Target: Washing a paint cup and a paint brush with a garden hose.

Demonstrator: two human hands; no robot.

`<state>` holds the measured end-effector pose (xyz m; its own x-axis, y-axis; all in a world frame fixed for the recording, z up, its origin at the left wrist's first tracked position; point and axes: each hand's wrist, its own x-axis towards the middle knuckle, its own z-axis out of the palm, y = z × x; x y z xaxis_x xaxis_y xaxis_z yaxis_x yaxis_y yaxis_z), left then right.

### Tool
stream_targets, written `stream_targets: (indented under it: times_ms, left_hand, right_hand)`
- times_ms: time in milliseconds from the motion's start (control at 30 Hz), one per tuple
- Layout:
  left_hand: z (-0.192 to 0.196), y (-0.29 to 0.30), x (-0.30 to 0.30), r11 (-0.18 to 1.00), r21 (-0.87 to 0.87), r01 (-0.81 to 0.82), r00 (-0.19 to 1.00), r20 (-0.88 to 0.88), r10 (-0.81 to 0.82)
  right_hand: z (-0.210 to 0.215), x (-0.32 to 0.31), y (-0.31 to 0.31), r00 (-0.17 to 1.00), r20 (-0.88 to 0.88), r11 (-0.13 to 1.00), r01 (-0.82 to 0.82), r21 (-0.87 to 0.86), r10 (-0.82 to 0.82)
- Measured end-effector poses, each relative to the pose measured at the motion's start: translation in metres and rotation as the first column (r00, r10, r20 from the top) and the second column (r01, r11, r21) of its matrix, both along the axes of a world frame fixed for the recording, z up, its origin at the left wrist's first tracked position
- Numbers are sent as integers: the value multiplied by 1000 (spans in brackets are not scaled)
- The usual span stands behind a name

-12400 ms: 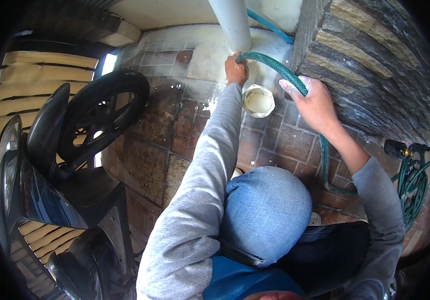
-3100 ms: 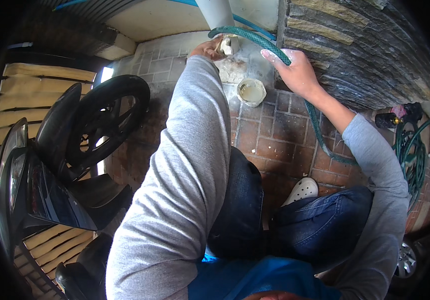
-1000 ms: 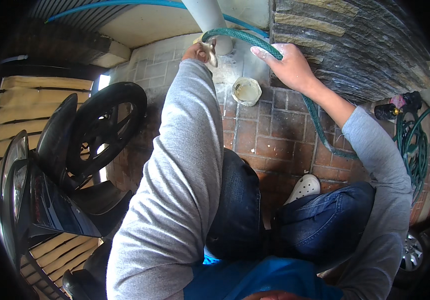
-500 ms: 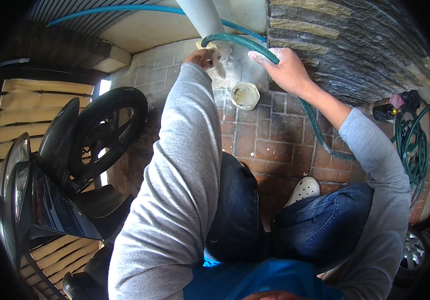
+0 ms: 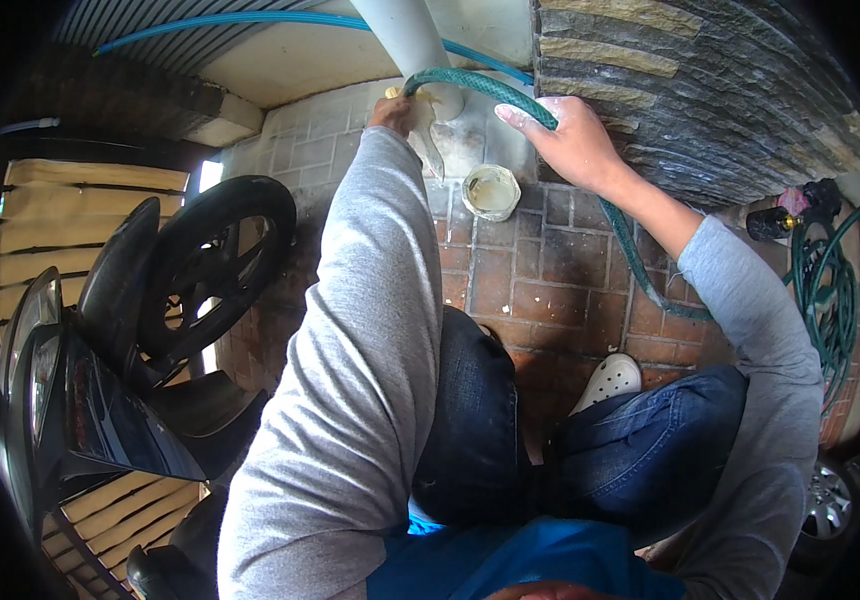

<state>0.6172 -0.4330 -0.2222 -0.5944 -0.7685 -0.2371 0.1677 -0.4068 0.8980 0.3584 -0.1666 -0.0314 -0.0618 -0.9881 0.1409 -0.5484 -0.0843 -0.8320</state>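
My left hand (image 5: 393, 115) is closed at the foot of a white pipe (image 5: 405, 40). A pale, flat, brush-like tool (image 5: 431, 157) sticks out below its fingers, with a yellowish end above; its exact kind is unclear. Over to the right, my right hand (image 5: 575, 145) grips a green garden hose (image 5: 470, 78), its thumb whitened by residue. The hose arcs leftward so that its end comes down beside my left hand, against the pipe. A pale cut-down tub (image 5: 491, 192) with cloudy liquid inside stands on the paving between and below my hands.
A motorcycle's front wheel (image 5: 215, 270) stands at the left. Rough stone wall (image 5: 700, 90) rises at the upper right. More hose lies coiled (image 5: 825, 300) at the far right, below a black bottle-like object (image 5: 770, 223). Brick paving (image 5: 550, 300) runs up to my white clog (image 5: 610, 380).
The brush-like tool in my left hand has shifted slightly, its lower end now sharper and further down-left. My left hand moved a little left; my right hand and the hose have stayed put.
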Motion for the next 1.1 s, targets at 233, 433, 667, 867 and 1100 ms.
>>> stream_targets:
  times_ms: [233,433,667,867,1100]
  left_hand:
    - [33,29,-34,923,69,-379,890,302,343]
    - [63,47,-45,908,56,-416,841,404,361]
    - [86,58,-44,857,239,-457,876,288,386]
    - [83,49,-43,645,390,-658,753,340,563]
    - [78,64,-35,679,278,-679,733,299,611]
  right_hand:
    - [2,-1,0,999,15,999,39,37,-39]
    - [1,-1,-1,999,1,997,52,49,-52]
    - [0,-3,0,1000,8,999,-1,34,1]
    - [-1,-3,-1,1000,-1,999,-16,34,16]
    - [2,-3,1,999,20,999,-41,10,41]
